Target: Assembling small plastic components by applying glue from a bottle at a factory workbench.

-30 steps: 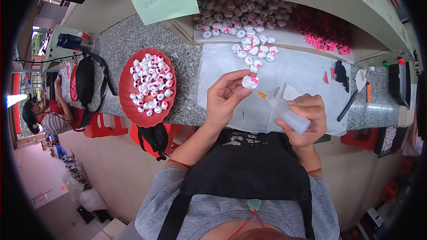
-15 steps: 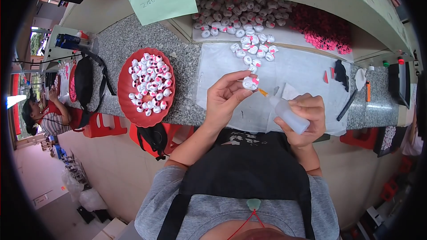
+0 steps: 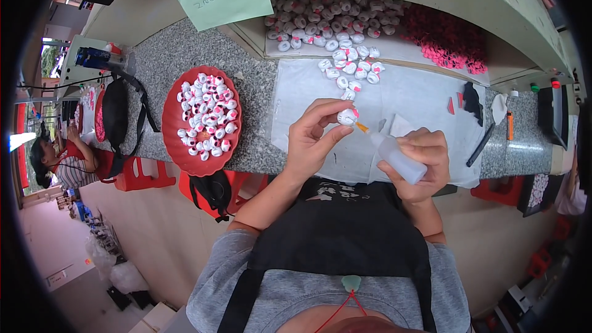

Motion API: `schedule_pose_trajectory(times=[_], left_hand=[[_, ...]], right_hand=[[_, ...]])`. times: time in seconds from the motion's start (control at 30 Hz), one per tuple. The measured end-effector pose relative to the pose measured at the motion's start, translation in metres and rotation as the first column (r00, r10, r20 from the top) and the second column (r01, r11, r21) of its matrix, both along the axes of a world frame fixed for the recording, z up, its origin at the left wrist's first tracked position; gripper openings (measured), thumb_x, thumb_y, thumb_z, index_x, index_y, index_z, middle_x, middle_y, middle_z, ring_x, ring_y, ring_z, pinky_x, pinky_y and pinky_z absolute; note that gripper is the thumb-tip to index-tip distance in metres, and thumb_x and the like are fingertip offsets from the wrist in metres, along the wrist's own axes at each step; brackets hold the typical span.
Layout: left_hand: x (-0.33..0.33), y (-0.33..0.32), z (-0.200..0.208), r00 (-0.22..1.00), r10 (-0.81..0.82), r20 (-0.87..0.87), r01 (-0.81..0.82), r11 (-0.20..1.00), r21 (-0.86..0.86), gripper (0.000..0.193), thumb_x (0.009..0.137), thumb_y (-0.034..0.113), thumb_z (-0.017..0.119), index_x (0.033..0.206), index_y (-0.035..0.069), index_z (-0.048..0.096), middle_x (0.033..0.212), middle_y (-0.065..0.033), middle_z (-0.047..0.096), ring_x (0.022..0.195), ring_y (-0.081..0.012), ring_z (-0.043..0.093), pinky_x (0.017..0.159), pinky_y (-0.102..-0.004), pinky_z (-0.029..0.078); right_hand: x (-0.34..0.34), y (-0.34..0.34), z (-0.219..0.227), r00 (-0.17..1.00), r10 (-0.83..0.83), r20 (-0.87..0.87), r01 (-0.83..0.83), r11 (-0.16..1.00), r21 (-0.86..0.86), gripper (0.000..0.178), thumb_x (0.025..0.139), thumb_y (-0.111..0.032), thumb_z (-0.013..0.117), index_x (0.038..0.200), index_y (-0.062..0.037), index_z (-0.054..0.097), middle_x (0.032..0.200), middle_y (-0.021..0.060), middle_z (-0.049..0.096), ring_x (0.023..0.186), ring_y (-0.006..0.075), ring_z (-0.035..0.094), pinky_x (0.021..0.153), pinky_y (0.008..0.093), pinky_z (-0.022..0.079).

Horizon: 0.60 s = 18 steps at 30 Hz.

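Between the thumb and fingers of my left hand (image 3: 312, 137) is a small round white piece with pink marks (image 3: 348, 116). My right hand (image 3: 423, 161) is closed around a translucent white squeeze bottle (image 3: 399, 159). The bottle's thin orange tip (image 3: 362, 127) points at the white piece and is at or very near its lower right side; whether they touch I cannot tell. Just beyond my left hand, several similar white pieces (image 3: 351, 69) lie on a pale sheet (image 3: 296, 95) covering the worktop.
A red scalloped dish (image 3: 174, 156) of white-and-pink pieces stands at left. Under the shelf (image 3: 487, 0) are a pile of white pieces (image 3: 336, 15) and pink parts (image 3: 447, 43). At right lie a black cloth (image 3: 473, 102) and an orange stick (image 3: 510, 126). Another person (image 3: 71, 160) sits far left.
The white piece has turned slightly in my left fingers, showing less pink. My right hand stays nearly in place with the bottle. The whole view has shifted slightly.
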<state>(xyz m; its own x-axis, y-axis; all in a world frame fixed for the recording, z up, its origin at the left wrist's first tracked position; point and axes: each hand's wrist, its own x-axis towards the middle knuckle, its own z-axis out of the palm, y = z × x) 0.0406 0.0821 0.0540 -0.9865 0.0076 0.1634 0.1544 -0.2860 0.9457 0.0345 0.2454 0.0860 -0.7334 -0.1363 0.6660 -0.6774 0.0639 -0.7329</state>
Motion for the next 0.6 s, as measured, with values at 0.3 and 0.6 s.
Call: schedule_pose_trajectory(times=[0.3, 0.6], left_hand=[[-0.0009, -0.0008, 0.0021, 0.999, -0.002, -0.04, -0.003, 0.993, -0.114, 0.031, 0.07, -0.009, 0.051, 0.1, -0.004, 0.048, 0.1, -0.0111, 0.046, 0.094, -0.0174, 0.046, 0.08, -0.0268, 0.038], [0.0012, 0.0003, 0.0008, 0.992, -0.041, 0.12, 0.033, 0.997, 0.068, 0.034, 0.072, -0.005, 0.051, 0.105, -0.003, 0.044, 0.098, -0.0136, 0.051, 0.09, -0.0172, 0.05, 0.077, -0.0269, 0.041]], right_hand=[[0.0007, 0.0001, 0.0016, 1.0, 0.012, 0.01, -0.012, 1.0, -0.003, 0.038, 0.05, -0.003, 0.074, 0.08, -0.0026, 0.051, 0.073, 0.0103, 0.05, 0.056, 0.0142, 0.051, 0.046, 0.0236, 0.041], [-0.0012, 0.0028, 0.0005, 1.0, -0.019, 0.01, 0.019, 1.0, -0.013, 0.039, 0.05, -0.002, 0.074, 0.081, -0.0035, 0.05, 0.075, 0.0106, 0.05, 0.055, 0.0131, 0.05, 0.047, 0.0232, 0.04]])
